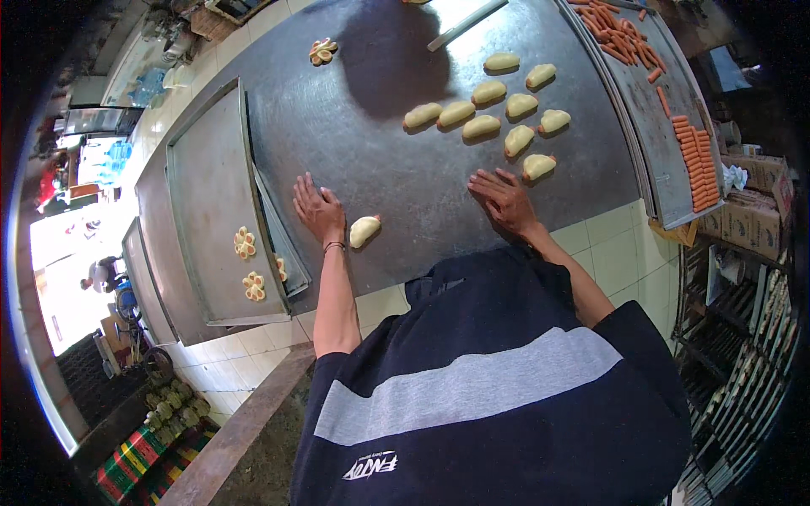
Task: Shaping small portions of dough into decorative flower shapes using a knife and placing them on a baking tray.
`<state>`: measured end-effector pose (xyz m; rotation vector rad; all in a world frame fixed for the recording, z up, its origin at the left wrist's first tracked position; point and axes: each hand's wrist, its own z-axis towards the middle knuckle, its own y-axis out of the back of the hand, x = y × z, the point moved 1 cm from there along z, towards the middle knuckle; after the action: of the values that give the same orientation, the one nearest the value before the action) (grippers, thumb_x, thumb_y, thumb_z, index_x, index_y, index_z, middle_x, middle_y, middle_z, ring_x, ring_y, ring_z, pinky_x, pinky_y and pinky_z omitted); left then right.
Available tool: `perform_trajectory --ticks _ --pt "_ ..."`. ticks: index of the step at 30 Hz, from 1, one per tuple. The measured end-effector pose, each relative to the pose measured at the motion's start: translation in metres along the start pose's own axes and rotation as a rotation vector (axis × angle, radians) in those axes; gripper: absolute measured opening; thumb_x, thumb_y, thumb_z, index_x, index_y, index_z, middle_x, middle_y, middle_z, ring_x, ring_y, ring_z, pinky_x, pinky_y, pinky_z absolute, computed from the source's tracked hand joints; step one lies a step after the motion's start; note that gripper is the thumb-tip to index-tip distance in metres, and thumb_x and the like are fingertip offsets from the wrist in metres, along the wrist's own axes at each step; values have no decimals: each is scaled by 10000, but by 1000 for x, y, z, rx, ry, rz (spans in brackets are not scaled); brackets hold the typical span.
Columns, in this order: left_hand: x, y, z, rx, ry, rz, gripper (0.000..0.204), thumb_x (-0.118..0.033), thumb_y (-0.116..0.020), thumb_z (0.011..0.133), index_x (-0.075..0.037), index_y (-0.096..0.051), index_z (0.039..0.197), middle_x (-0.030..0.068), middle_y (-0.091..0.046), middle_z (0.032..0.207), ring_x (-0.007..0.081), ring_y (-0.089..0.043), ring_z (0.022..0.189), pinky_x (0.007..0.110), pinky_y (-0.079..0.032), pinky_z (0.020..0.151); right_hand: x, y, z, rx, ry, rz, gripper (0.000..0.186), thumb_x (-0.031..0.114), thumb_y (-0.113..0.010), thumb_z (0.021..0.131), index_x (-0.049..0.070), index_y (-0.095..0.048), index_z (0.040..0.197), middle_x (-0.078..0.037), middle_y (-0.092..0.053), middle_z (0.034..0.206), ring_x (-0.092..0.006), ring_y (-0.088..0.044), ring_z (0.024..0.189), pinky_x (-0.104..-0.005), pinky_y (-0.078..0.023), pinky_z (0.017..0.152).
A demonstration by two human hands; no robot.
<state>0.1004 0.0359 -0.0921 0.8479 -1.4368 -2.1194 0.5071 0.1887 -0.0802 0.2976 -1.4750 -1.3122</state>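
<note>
Flat on the grey metal table (405, 181), my left hand (319, 209) rests with its fingers stretched out and nothing in it. Just right of its wrist lies one sausage wrapped in pale dough (365, 231). My right hand (504, 202) also touches the tabletop, fingers spread and holding nothing. Beyond it, several more dough-wrapped sausages (481, 126) form a loose group, the nearest of them (539, 166) a little above and right of the hand. Red-orange sausage tips show at the ends of some rolls.
At the left, a metal tray (207, 169) carries flower-shaped dough pieces (245, 243). Another flower-shaped piece (322, 51) sits at the table's far side, near a metal rod (467, 25). Along the right edge, a tray (645, 101) holds heaped and lined-up sausages (696, 164).
</note>
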Motion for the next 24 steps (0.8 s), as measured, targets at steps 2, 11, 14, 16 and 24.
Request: perform_trajectory --ticks 2,11,14,16,24 --pt "0 0 -1 2 1 -1 557 -223 -517 1014 -115 -484 1560 115 -433 1651 294 -360 1551 474 -217 1289 0 0 0 24 -10 -2 410 96 -618 1011 174 -661 1411 -8 -605 1521 -187 -473 1486 -453 -300 1259" --pt "-2 1 -2 5 1 18 555 -224 -520 1016 -110 -484 1558 115 -440 1645 295 -352 1555 479 -223 1286 3 6 -1 0 -1 -2 492 14 -654 929 154 -669 1400 -21 -630 1492 -204 -503 1464 -451 -335 1234" --pt "-2 1 -1 5 -1 9 554 -226 -520 1015 -109 -486 1555 118 -439 1645 295 -349 1555 479 -227 1284 2 3 -1 -17 0 0 495 9 -659 921 159 -676 1392 -12 -640 1480 -195 -503 1464 -450 -338 1230" --pt "0 0 -1 -8 -8 7 555 -226 -521 1013 -109 -486 1554 119 -439 1645 295 -351 1554 478 -228 1284 4 5 1 12 2 -5 518 13 -656 926 151 -645 1425 -30 -599 1523 -206 -486 1477 -460 -330 1233" --pt "-4 -7 -9 -4 1 1 566 -227 -523 1003 -113 -485 1555 123 -439 1644 297 -359 1549 475 -231 1282 38 41 27 -517 209 57 605 196 -550 1053 77 -363 1615 -124 -344 1696 -285 -373 1543 -516 -241 1279"
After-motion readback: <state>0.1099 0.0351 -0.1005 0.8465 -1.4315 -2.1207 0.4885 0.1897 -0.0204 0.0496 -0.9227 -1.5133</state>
